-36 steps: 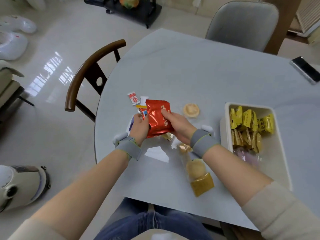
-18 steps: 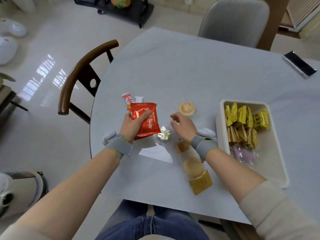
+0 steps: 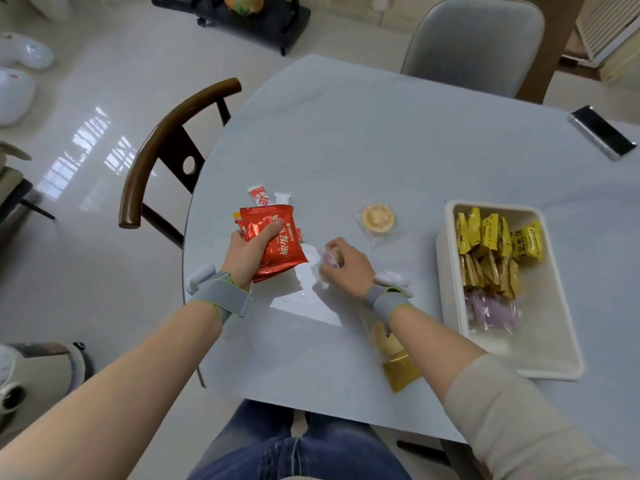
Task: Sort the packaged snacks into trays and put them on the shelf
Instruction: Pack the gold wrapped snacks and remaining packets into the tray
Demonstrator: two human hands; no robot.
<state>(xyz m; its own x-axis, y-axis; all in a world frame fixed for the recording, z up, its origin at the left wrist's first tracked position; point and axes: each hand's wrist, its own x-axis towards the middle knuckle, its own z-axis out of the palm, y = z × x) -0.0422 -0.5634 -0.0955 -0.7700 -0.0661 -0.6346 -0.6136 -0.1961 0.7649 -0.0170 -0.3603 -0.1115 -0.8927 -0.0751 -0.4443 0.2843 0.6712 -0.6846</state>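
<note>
The white tray [image 3: 450, 271] sits on the grey table [image 3: 381, 140], holding yellow snack packets [image 3: 491, 251] at its far end and pale purple packets [image 3: 491, 311] nearer the person. Left of the tray, well apart from it, the left hand [image 3: 247, 252] grips red Orion snack packets [image 3: 277, 240] — thumb curled over the top one. Between those and the tray, the right hand [image 3: 346, 266] curls its fingers round a small wrapped snack [image 3: 331, 255], blurred, perhaps pinkish. A clear-wrapped round biscuit [image 3: 378, 218] lies just beyond that hand — a gold-ended biscuit pack [image 3: 398, 362] lies under the right forearm.
</note>
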